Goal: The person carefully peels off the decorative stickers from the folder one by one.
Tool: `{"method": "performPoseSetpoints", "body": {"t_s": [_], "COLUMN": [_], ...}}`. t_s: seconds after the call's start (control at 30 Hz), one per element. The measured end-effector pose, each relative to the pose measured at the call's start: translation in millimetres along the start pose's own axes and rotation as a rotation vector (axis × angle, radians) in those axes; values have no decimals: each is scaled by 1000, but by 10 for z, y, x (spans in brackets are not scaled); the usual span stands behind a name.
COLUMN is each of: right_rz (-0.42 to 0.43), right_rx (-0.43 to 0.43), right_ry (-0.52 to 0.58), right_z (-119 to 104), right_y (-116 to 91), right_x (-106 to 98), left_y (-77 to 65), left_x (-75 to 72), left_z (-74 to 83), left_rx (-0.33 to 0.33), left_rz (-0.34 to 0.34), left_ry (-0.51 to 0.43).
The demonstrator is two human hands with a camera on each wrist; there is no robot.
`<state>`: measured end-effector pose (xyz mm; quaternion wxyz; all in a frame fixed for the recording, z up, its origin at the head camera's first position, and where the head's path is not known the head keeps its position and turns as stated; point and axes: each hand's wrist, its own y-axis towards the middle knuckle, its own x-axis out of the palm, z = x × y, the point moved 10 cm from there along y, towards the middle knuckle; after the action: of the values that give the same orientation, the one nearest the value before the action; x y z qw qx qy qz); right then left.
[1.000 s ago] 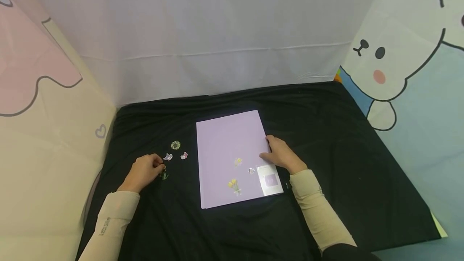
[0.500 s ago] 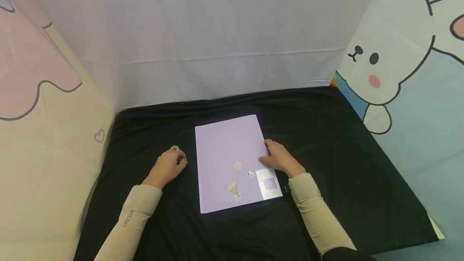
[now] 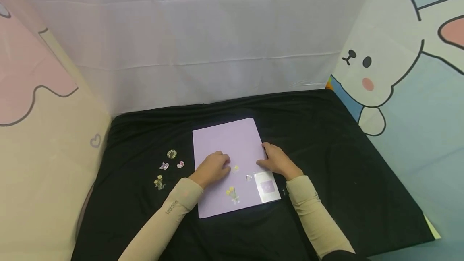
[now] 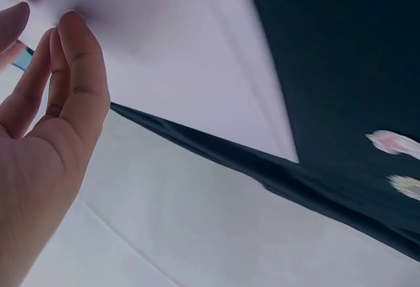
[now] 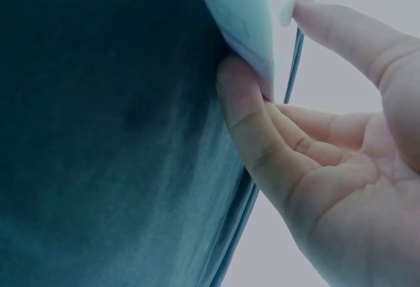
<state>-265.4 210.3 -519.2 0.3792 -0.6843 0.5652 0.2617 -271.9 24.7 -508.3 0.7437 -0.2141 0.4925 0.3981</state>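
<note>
A lilac folder (image 3: 226, 140) lies flat on the black cloth. My left hand (image 3: 212, 168) is over its left half, near a small yellow flower sticker (image 3: 236, 168). In the left wrist view the thumb stands apart from the loosely bent fingers, with nothing seen between them. My right hand (image 3: 279, 160) grips the folder's right edge, thumb on the cover and fingers along the side. Lower on the cover are a yellow tulip sticker (image 3: 232, 193), a round clear sticker (image 3: 248, 177) and a white card with a lilac square (image 3: 267, 186).
Left of the folder lie a flower wreath sticker (image 3: 172, 154), two small butterfly-like stickers (image 3: 164, 166) and a yellow tulip bunch (image 3: 159, 182). A black cloth (image 3: 344, 164) covers the table. White and cartoon-printed sheets (image 3: 366, 59) hang around it.
My left hand has moved right, from the tulip bunch past the small stickers, onto the folder. The right hand keeps its place at the folder's edge.
</note>
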Motion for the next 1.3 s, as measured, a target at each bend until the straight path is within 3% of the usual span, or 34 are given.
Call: {"method": "performPoseSetpoints", "body": {"t_s": [0.13, 0.37, 0.73, 1.0, 1.13, 1.3], "right_rz": [2, 2, 4, 7, 19, 12], "right_rx": [-2, -12, -13, -25, -21, -7], "right_ry": [-2, 0, -7, -16, -6, 5], "right_z": [4, 3, 16, 11, 13, 12], "right_y": [-3, 1, 4, 27, 28, 22], "right_x": [-4, 14, 28, 33, 19, 33], "left_y": [39, 29, 10, 21, 64, 161], "left_x": [61, 131, 117, 93, 115, 222], "left_z": [161, 322, 371, 380, 339, 184], "left_rx": [30, 101, 165, 209, 195, 100], "left_rz": [-25, -2, 42, 54, 16, -121], "left_ry": [18, 79, 144, 129, 89, -3]}}
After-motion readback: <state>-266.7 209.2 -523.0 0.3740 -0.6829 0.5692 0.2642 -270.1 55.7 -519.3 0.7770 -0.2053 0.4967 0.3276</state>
